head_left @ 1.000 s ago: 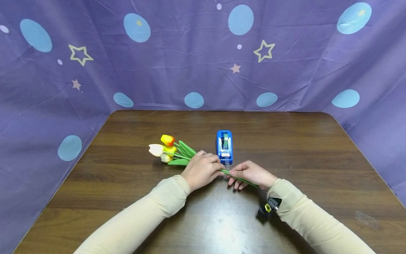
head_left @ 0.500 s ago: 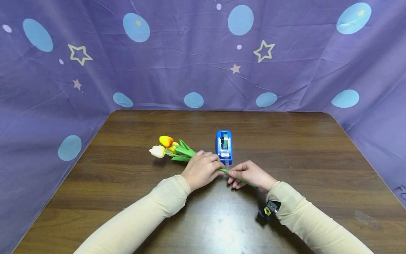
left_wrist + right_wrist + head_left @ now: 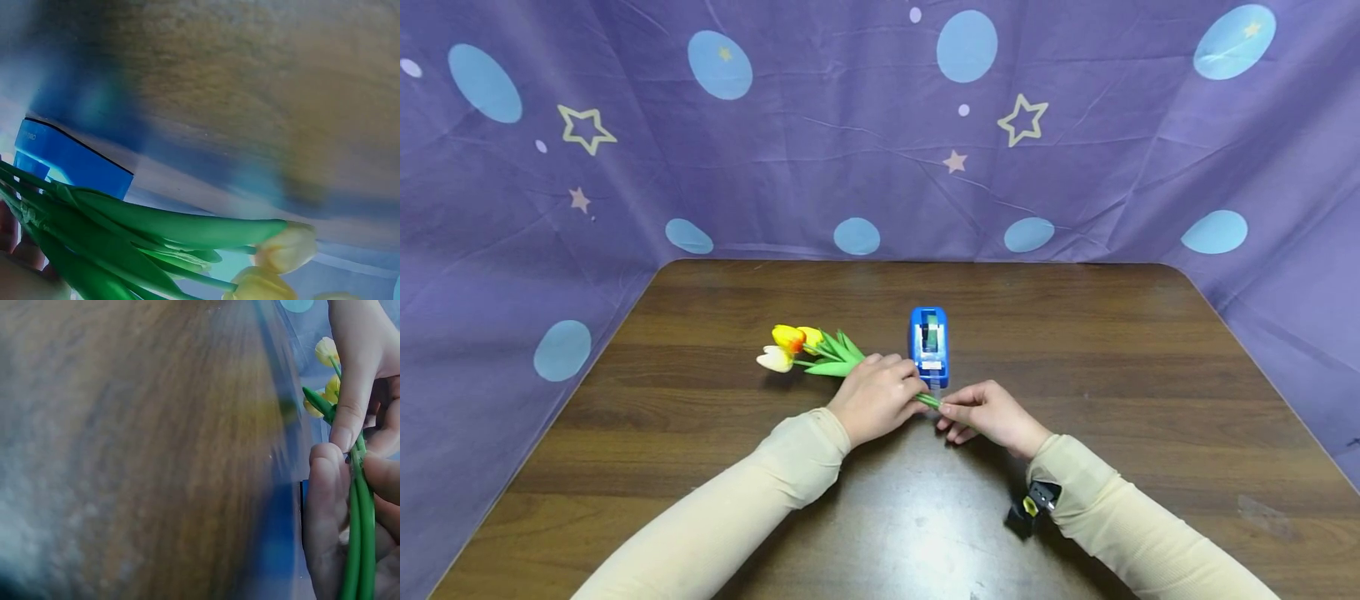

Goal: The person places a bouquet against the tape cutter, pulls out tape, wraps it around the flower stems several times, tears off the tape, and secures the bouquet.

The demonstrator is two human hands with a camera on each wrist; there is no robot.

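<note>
A bunch of artificial tulips (image 3: 788,338), with white, yellow and orange heads, points left across the middle of the table. My left hand (image 3: 878,400) grips the bunch just below its green leaves (image 3: 181,226). Lower on the stems (image 3: 360,544), my right hand (image 3: 996,417) pinches them between thumb and fingers; the two hands nearly meet. Just beyond them stands a blue tape dispenser (image 3: 929,343), also partly seen in the left wrist view. A clear strip of tape (image 3: 936,393) runs from its front to the stems between the hands. My fingers hide where it wraps.
The brown wooden table (image 3: 1075,333) has a purple patterned cloth (image 3: 880,125) hanging behind and at both sides. A clear film-like patch (image 3: 1266,517) lies on the table at the right. A small black device (image 3: 1033,504) is strapped at my right wrist.
The tulip bunch has rolled about its stems: the yellow head rose from below to beside the orange one, and the lower white head went out of sight. Both hands stay nearly in place.
</note>
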